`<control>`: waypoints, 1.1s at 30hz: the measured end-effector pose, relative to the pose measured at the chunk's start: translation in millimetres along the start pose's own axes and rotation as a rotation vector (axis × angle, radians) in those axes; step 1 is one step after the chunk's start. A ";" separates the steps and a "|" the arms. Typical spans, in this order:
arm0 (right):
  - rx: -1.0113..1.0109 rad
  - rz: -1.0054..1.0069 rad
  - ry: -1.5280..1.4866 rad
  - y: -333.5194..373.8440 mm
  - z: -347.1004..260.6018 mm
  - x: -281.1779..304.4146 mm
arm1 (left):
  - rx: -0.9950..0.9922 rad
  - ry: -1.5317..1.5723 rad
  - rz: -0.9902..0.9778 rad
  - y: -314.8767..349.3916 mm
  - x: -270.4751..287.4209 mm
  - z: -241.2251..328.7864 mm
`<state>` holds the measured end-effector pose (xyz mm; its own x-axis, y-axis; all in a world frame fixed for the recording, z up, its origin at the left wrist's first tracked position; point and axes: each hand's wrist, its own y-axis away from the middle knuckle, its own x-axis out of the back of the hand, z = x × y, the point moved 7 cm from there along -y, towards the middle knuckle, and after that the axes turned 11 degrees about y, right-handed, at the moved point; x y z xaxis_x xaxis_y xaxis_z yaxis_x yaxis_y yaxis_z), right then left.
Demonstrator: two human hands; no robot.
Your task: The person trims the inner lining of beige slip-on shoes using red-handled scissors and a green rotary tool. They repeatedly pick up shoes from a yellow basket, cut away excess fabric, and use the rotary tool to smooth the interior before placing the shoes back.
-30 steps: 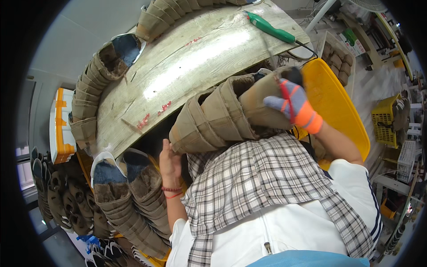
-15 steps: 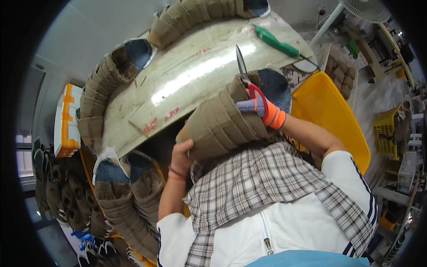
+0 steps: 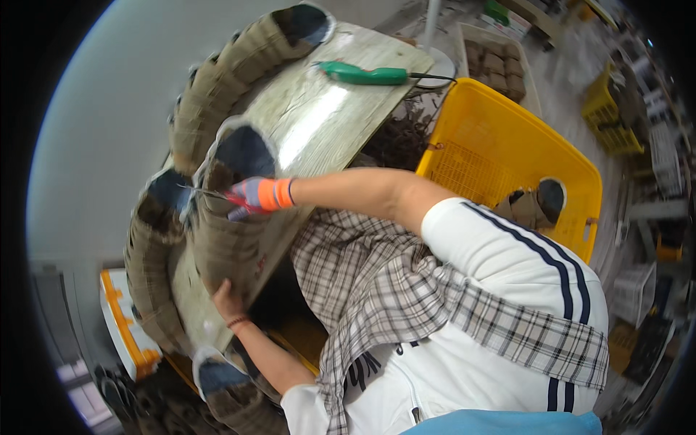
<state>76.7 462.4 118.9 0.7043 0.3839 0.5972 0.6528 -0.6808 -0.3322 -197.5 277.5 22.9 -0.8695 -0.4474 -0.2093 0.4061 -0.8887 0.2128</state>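
Note:
A long stack of nested brown fabric pieces, apparently shoe uppers (image 3: 233, 243), lies on the worktable (image 3: 322, 138), its dark blue lined end pointing away from me. My left hand (image 3: 227, 299) is closed around the near end of this stack. In a grey glove with an orange cuff, my right hand (image 3: 251, 197) grips red-handled scissors (image 3: 233, 196) over the far part of the stack. The scissor blades point left, toward a second brown stack (image 3: 148, 268) beside it. How far the blades are apart is blurred.
Another brown stack (image 3: 235, 72) curves along the back edge. A green corded hand tool (image 3: 370, 75) rests near the table's right end. To the right stands a yellow basket (image 3: 522, 112) with a few brown pieces inside. A white box with orange bands (image 3: 125, 319) is at left.
The held stack has gone from in front of my body onto the table, left beside the other stack. Both hands moved left with it, the scissors still in the right. My view has turned.

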 end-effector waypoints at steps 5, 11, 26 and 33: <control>-0.323 -0.054 -0.020 25.7 15.7 14.5 | 0.120 0.372 -0.148 23.3 -30.8 8.3; -0.661 0.321 0.210 98.5 82.5 147.1 | -0.004 0.179 0.029 61.1 -87.5 44.4; 0.065 0.354 0.545 200.4 72.8 249.1 | -0.782 -0.810 0.371 145.8 -187.5 116.8; -1.520 0.164 0.604 680.1 195.8 294.7 | -0.746 -0.965 -0.236 146.2 -247.2 31.5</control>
<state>782.9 234.6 -74.0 0.2921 0.2140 0.9321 -0.5263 -0.7778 0.3435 67.9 261.3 135.9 -0.6658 -0.2931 0.6861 -0.0028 -0.9186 -0.3951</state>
